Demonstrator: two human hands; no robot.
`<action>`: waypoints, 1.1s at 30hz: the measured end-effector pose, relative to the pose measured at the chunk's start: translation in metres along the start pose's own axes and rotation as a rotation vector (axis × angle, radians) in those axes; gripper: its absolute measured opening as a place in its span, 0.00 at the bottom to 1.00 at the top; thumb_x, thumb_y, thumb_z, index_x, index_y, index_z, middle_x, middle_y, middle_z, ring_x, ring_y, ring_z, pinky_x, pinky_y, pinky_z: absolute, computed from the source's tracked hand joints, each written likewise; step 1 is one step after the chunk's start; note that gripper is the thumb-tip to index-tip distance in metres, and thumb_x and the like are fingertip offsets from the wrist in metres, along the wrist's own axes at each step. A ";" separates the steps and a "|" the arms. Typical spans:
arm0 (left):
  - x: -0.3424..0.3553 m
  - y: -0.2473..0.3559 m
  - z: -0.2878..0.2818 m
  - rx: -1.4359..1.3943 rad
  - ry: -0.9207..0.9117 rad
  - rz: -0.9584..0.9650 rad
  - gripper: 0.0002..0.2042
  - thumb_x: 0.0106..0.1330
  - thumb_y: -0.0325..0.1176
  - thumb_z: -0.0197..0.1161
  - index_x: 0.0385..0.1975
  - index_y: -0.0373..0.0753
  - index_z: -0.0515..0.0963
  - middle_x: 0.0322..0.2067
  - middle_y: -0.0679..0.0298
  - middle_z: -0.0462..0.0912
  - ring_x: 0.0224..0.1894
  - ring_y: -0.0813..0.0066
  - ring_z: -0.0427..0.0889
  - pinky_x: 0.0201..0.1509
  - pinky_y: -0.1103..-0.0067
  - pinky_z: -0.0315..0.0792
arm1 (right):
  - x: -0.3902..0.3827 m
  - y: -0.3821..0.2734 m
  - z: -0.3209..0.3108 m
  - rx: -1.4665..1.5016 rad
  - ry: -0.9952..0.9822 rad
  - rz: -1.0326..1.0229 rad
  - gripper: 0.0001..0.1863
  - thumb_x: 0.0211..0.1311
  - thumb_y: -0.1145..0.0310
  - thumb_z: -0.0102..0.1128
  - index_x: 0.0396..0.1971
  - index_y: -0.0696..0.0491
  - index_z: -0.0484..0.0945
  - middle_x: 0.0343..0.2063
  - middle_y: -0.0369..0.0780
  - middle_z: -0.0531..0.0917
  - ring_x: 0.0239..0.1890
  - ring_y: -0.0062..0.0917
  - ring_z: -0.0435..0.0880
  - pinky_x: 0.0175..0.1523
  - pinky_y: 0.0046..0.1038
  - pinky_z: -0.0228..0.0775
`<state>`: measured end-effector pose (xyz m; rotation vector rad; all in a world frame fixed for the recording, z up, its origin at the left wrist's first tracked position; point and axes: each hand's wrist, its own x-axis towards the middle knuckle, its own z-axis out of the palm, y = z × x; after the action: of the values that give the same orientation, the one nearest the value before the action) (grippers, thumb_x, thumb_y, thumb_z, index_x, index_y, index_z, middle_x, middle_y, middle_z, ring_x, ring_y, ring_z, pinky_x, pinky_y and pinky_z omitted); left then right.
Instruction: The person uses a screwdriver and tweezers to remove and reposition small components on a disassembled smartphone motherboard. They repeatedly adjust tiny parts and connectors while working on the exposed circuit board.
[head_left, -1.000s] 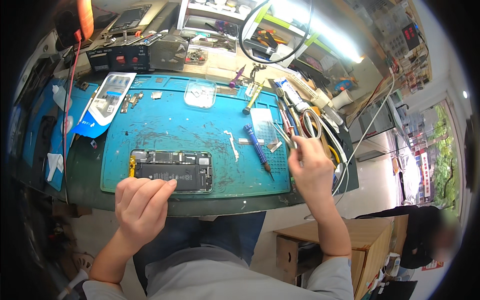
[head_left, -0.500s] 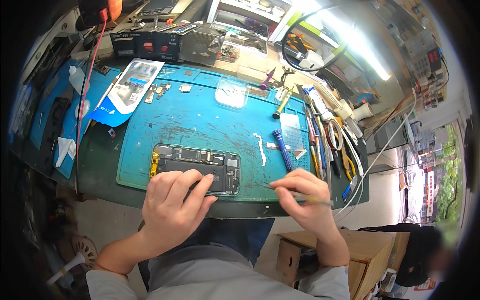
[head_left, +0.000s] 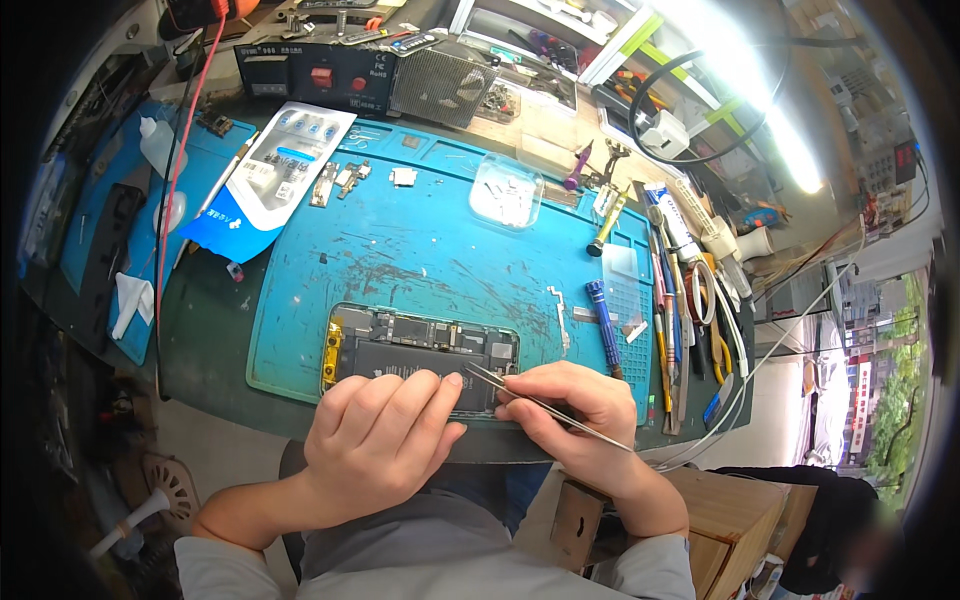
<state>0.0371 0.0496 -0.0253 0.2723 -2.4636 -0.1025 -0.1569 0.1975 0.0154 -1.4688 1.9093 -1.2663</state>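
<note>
An opened phone [head_left: 400, 356] lies near the front of the blue silicone mat [head_left: 330, 260], showing its dark battery, circuit board and a yellow flex part. My left hand [head_left: 385, 435] has its fingers curled over the phone's near edge, gripping it there. My right hand [head_left: 575, 410] pinches long metal tweezers [head_left: 548, 408], whose tips are above the battery, close to my left fingertips. A blue screwdriver [head_left: 603, 320] and a thin white part [head_left: 560, 318] lie right of the phone.
Screwdrivers, cables and pliers [head_left: 720, 360] crowd the mat's right side. A clear tray [head_left: 505, 195], small metal parts and a blue-white package [head_left: 262, 175] lie farther back. A black power box [head_left: 310, 80] stands behind. A person [head_left: 820, 530] in dark clothing is at the lower right.
My right hand has come from the tools on the right down and leftward to the phone, bringing tweezers with it. My left hand stays at the phone, while the view has shifted.
</note>
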 end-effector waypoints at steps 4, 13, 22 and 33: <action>-0.001 0.000 0.000 0.018 0.003 0.007 0.15 0.72 0.44 0.66 0.50 0.44 0.90 0.48 0.70 0.84 0.47 0.74 0.79 0.57 0.71 0.70 | 0.001 -0.003 -0.001 0.012 -0.028 0.032 0.11 0.64 0.83 0.72 0.45 0.62 0.89 0.38 0.45 0.92 0.38 0.27 0.94 0.44 0.24 0.85; -0.001 0.000 0.000 0.018 0.001 0.008 0.15 0.71 0.42 0.66 0.50 0.43 0.90 0.49 0.69 0.84 0.49 0.74 0.79 0.58 0.71 0.70 | -0.002 -0.006 0.005 -0.122 -0.001 -0.128 0.11 0.65 0.85 0.70 0.46 0.63 0.88 0.40 0.47 0.91 0.37 0.29 0.94 0.43 0.25 0.86; -0.001 0.000 0.000 0.024 -0.002 0.010 0.15 0.69 0.41 0.67 0.50 0.43 0.90 0.49 0.69 0.84 0.48 0.73 0.79 0.58 0.71 0.70 | -0.005 -0.003 0.008 -0.097 0.083 -0.170 0.15 0.60 0.84 0.73 0.47 0.63 0.87 0.39 0.47 0.90 0.37 0.33 0.93 0.41 0.28 0.86; 0.000 0.000 0.000 0.007 -0.004 0.008 0.15 0.69 0.40 0.68 0.50 0.43 0.90 0.49 0.69 0.84 0.47 0.74 0.80 0.58 0.71 0.70 | -0.004 -0.002 0.004 -0.243 0.010 -0.310 0.19 0.54 0.84 0.76 0.48 0.60 0.88 0.40 0.47 0.89 0.37 0.34 0.91 0.39 0.30 0.85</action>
<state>0.0370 0.0495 -0.0251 0.2656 -2.4698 -0.0911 -0.1514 0.1993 0.0148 -1.9473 1.9522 -1.1996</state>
